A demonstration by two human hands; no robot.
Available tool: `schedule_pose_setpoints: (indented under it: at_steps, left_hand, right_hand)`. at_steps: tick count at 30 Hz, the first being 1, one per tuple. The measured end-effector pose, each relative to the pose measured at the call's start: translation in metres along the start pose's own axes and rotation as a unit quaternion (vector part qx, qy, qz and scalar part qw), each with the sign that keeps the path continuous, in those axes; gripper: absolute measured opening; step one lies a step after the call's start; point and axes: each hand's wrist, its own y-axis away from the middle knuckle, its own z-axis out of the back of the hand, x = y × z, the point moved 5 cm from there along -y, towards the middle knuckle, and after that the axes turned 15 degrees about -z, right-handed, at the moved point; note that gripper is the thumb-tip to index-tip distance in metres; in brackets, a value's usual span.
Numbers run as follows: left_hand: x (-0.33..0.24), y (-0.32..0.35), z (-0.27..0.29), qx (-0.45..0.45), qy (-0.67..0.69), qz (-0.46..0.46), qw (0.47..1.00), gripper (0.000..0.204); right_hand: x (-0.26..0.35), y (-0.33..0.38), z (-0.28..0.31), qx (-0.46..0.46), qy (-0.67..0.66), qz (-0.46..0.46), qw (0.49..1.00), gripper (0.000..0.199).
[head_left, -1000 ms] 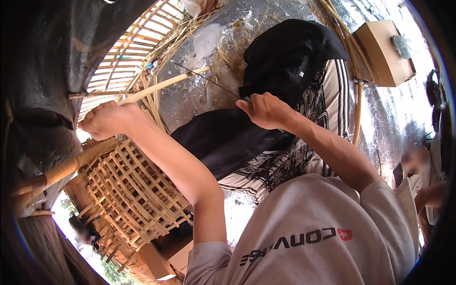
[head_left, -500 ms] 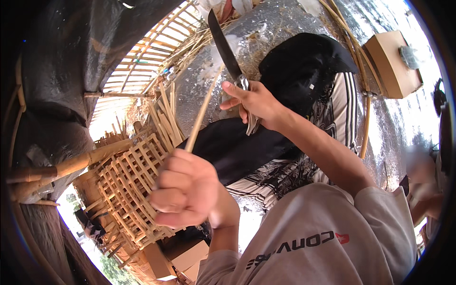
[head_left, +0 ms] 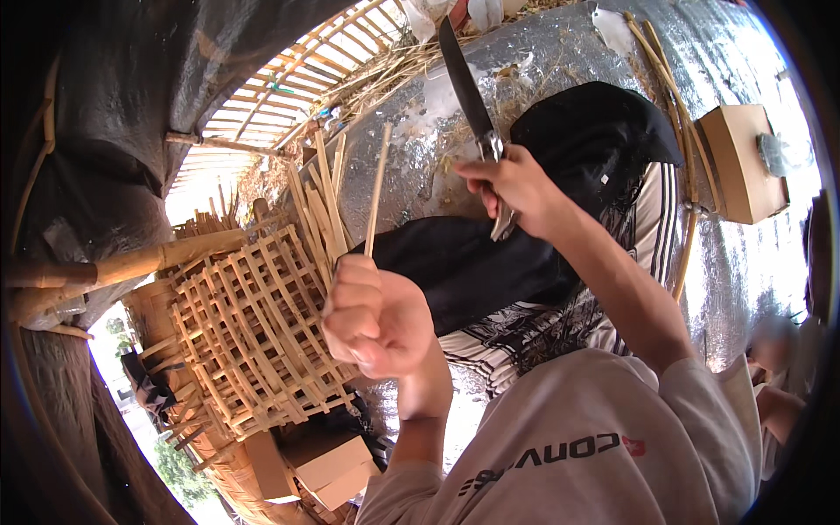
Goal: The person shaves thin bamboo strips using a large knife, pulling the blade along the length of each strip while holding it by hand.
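My left hand (head_left: 376,315) is closed in a fist around a thin bamboo stick (head_left: 379,188), which points up and away from me. Its lower end is hidden in the fist. To the right, my right hand (head_left: 512,188) grips the handle of a large knife (head_left: 468,83). The dark, long blade points away and slightly left, apart from the stick. Black cloth (head_left: 464,267) lies across my legs beneath both hands.
Left of my left hand stands a stack of woven bamboo lattice (head_left: 254,332), with loose bamboo strips (head_left: 321,206) beyond it. Cardboard boxes (head_left: 328,464) sit at lower left, another box (head_left: 744,162) at far right. Bamboo poles (head_left: 678,105) lie on the silvery sheet (head_left: 394,166). Another person (head_left: 779,385) is at the right edge.
The view has shifted, and both hands appear farther right. The stick stands more upright, and my left fist has turned. My right fingers have closed more around the knife handle.
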Motion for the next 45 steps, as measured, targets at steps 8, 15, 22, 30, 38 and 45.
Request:
schedule_pose_setpoints:
  at_steps: [8,15,22,30,38,45]
  left_hand:
    - [0.101,-0.023,0.011,-0.177,0.072,0.256,0.948,0.036]
    - [0.114,-0.022,-0.002,-0.154,0.132,0.264,0.943,0.029]
    - [0.115,-0.045,-0.018,-0.086,-0.013,0.081,0.993,0.015]
    - [0.122,-0.053,-0.069,-0.017,0.203,0.182,0.962,0.036]
    - [0.130,-0.049,-0.084,-0.152,-0.073,0.198,0.966,0.046]
    - [0.134,-0.047,-0.104,-0.125,-0.107,0.185,0.969,0.041]
  right_hand:
    - [-0.030,0.012,-0.005,-0.054,0.246,0.072,0.965,0.062]
    - [-0.010,0.039,-0.043,-0.052,0.261,0.255,0.930,0.059]
    - [0.006,0.040,-0.043,-0.025,0.280,0.205,0.937,0.063]
    - [0.017,0.044,-0.032,-0.027,0.279,0.281,0.918,0.061]
    - [0.025,0.034,-0.005,-0.110,0.314,0.224,0.916,0.053]
    - [0.017,0.011,0.011,-0.136,0.280,0.248,0.917,0.052]
